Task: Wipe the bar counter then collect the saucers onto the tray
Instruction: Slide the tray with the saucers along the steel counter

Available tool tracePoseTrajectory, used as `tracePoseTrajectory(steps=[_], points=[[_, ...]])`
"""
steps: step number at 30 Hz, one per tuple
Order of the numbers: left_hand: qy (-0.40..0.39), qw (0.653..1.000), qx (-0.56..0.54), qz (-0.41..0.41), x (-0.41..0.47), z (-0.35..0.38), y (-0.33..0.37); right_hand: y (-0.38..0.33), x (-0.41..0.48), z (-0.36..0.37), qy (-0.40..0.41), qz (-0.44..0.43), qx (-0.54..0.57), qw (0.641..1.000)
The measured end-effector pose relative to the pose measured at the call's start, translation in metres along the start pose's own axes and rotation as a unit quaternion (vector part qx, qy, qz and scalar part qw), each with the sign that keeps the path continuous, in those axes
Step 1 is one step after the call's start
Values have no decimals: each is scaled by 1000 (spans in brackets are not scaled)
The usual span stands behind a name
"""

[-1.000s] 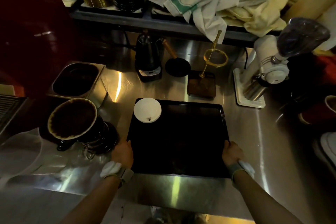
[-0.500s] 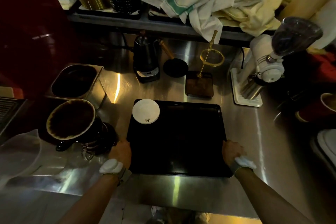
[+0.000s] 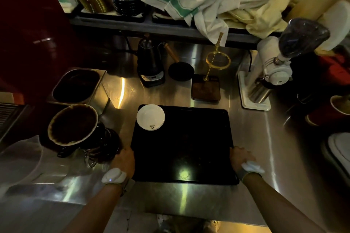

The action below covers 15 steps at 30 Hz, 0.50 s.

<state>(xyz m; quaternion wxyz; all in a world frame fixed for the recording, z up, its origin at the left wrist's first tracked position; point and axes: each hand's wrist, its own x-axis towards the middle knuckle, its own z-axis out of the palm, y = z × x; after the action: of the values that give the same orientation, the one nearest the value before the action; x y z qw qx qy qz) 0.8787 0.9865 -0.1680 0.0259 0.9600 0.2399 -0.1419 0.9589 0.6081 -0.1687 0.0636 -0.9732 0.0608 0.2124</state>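
At the middle of the steel worktop lies a black rectangular tray, its near edge toward the person. The left hand takes the tray's left rim at about 8 o'clock, the grip closed around the edge with the fingers curled under and out of sight. The right hand takes the right rim at about 4 o'clock in the same way, thumb side on top, fingers wrapped over the edge. Each wrist carries a white bundle on a band. Whether the tray rests on the worktop or is raised off it cannot be told.

One white saucer sits on the tray in its far left corner, at about 11 o'clock, flat and upright, with a small dark mark near its near rim. The rest of the tray shows only a pale reflection near the near edge.

At 9 o'clock from the tray, just beside the left hand, stands a dark dripper with a brown filter on a glass server. Beyond it at 10 o'clock a steel tub is sunk in the worktop. At 12 o'clock stand a black kettle, a round black lid, and a brass drip stand on a wooden base. At 2 o'clock is a white grinder. White and green cloths hang over the shelf behind.
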Motion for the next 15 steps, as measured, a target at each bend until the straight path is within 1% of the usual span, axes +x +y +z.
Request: tracePoseTrajectory(steps=[1,2,3,5,7,9,11,13,14,15], points=[[-48,998,-37,2,2,7,-3,0,-1,-1,-7,5,8,1000],[-59,997,-58,-1,1,8,-4,0,-1,-3,-12,12,12,1000],[-41,997,-65,16,0,12,-4,-2,-3,-5,-17,22,17,999],[-3,998,-39,45,-6,9,-3,-4,-9,-7,-5,29,20,999],[14,996,-16,82,-16,10,1,0,-17,-8,4,40,42,998],[40,994,-28,100,-25,11,4,1,-25,-7,5,45,46,998],[57,988,-40,139,-27,17,9,4,-33,-6,10,53,55,997],[50,981,-58,177,-24,25,19,14,-40,-5,15,58,81,995],[32,980,-75,183,-24,24,24,19,-43,-6,17,58,90,994],[35,979,-84,185,-22,27,32,27,-44,-7,15,54,106,993]])
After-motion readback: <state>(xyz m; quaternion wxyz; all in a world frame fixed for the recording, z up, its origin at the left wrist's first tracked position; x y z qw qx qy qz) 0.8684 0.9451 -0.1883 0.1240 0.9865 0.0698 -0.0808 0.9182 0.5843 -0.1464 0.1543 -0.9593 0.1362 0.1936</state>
